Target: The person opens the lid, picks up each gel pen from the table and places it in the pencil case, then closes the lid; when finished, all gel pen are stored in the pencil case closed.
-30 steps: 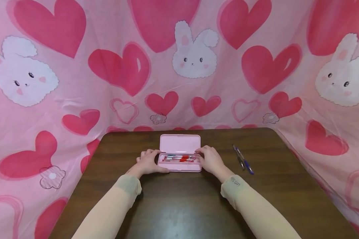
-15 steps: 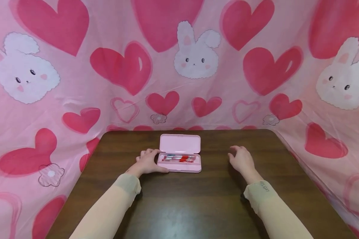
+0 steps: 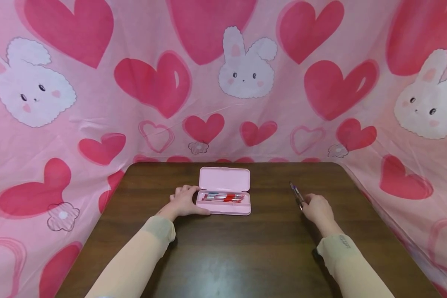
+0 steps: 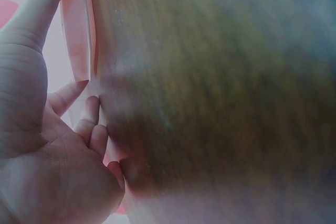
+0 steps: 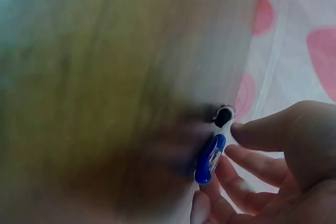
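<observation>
Head view, from far off, shows me the left hand (image 3: 185, 201) first. Its thumb and fingers reach wide around the left end of a pink case (image 3: 216, 209), thumb at the front edge and pointing finger at the back corner, holding it. The case sits on the brown counter (image 3: 260, 240) with its lid (image 3: 224, 179) open at the back. Thin pens (image 3: 229, 199), some with red parts, lie in its back slot. Over to the right, a black pen (image 5: 223, 117) and a blue pen (image 5: 203, 167) are side by side. Last comes the right hand (image 3: 319, 209), with bent fingers close around the blue pen's end. I can't tell if it pinches it.
</observation>
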`<state>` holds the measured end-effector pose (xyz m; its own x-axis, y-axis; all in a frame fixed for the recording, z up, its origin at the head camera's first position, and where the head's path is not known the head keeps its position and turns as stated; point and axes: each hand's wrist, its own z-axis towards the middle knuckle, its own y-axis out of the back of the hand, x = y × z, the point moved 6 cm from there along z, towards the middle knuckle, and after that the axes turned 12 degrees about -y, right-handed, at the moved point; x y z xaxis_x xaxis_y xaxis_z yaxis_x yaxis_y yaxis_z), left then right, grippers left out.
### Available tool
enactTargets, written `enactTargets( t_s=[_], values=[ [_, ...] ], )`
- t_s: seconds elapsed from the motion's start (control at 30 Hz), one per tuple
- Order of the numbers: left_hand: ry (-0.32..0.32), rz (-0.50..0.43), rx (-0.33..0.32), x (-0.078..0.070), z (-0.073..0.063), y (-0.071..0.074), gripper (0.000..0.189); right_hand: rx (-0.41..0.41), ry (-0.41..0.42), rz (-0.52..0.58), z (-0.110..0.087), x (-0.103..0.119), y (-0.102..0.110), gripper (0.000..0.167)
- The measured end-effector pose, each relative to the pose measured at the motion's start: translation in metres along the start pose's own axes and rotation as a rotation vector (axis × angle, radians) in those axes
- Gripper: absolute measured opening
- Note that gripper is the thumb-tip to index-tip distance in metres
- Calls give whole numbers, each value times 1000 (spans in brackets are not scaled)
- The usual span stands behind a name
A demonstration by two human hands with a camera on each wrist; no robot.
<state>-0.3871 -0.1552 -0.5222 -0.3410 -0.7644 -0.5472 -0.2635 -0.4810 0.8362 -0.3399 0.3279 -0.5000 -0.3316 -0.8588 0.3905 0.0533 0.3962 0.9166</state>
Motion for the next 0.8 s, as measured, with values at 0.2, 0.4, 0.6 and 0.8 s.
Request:
enactTargets(
  t_s=[0.2,0.4,0.6,0.8],
  values=[
    [2,-1,2,-1,-1,1,115,24,-37,-23,-2,-8,-1,38],
    [1,-9,0,0,-1,0,115,7,-43,-15,-4,-5,4,35],
    [-4,-9,-4,1,0,-2,115,-78,26,66,-7,19,13,34],
    [-1,-14,-6,-1,-1,1,114,-121,116,105,-13,66,8,31]
  ],
)
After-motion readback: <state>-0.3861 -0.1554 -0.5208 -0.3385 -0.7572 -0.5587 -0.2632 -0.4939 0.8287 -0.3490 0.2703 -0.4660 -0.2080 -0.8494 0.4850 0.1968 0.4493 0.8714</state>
